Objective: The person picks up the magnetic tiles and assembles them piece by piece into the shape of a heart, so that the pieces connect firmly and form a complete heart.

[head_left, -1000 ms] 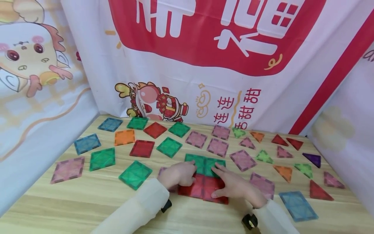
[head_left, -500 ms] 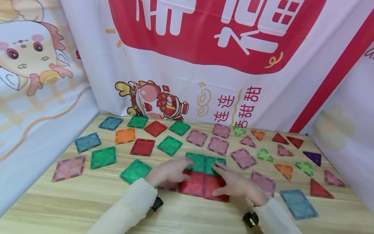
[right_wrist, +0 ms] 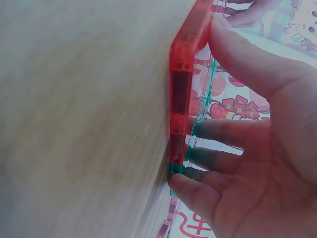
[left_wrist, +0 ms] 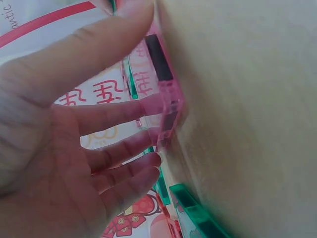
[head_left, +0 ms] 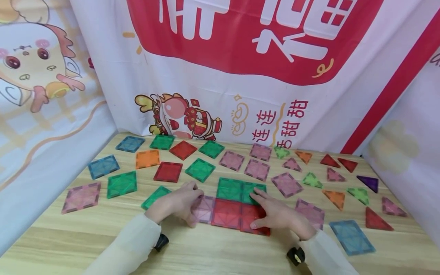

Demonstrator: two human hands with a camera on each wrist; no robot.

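The pale pink translucent plastic square tile (head_left: 207, 210) lies flat, lower centre of the frame, its R side seemingly touching the first red translucent square tile (head_left: 227, 214). What changed: approx. 1 sec ago the left hand (head_left: 180, 202) was over red and green tiles; now it has moved left, to the pink tile, which shows more than before. So the work seems now to be at the group's L edge. Its fingers (left_wrist: 116, 116) are apart and rather straight, touching the pink tile, w/ thumb along the lower side; how hard they press, I can't tell.

The right hand (head_left: 278, 215) stayed at the R end: fingers spread, tips on the right-hand green square tile (head_left: 247, 191), thumb on the second red square tile (head_left: 246, 214). The left-hand green square tile (head_left: 228, 189) is just above the first red one. Further out, on the light wooden worktop (head_left: 203, 252), loose squares, e.g. the orange square tile (head_left: 147, 159), lie mid-left; triangles, incl. the purple triangle tile (head_left: 368, 184), mid-right.
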